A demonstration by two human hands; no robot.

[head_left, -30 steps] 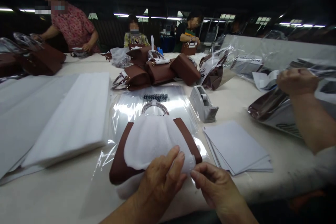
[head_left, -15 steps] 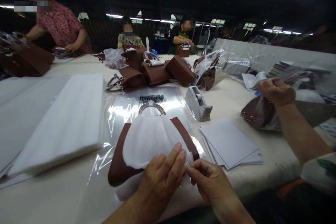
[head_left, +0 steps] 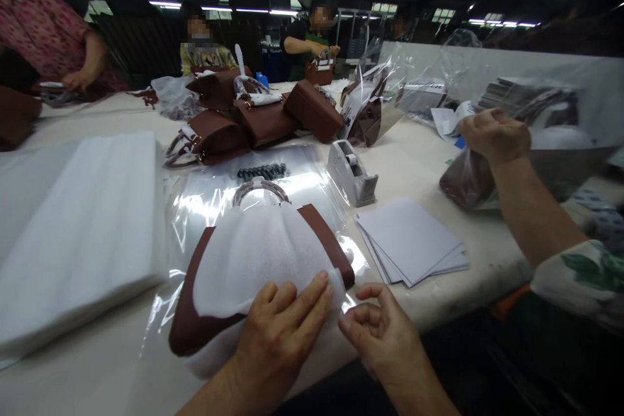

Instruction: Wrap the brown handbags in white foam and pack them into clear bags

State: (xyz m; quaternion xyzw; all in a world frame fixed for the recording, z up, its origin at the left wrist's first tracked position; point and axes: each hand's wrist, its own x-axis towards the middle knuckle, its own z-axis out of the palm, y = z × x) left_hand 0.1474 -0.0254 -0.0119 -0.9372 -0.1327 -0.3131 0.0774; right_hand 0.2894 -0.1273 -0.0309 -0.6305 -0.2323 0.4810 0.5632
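A brown handbag (head_left: 192,309) lies in front of me on clear plastic sheets, its front covered by white foam wrap (head_left: 256,253) and its handle (head_left: 260,190) pointing away. My left hand (head_left: 287,325) rests on the wrap's lower right part, fingers extended and pressing on it. Just right of the bag's lower corner is my right hand (head_left: 385,338), its fingers curled but apart, with nothing visible between them.
Foam sheets (head_left: 97,221) are stacked left. Beyond are brown bags (head_left: 273,117) and a tape dispenser (head_left: 351,172); white papers (head_left: 412,237) lie right. A co-worker's hand (head_left: 497,133) holds a plastic-wrapped bag (head_left: 465,179) at right. Other people stand across the table.
The view has shifted, so the table items sit further left. My right hand's fingers have parted and drawn slightly away from the wrap's edge; my left hand stays on the wrap.
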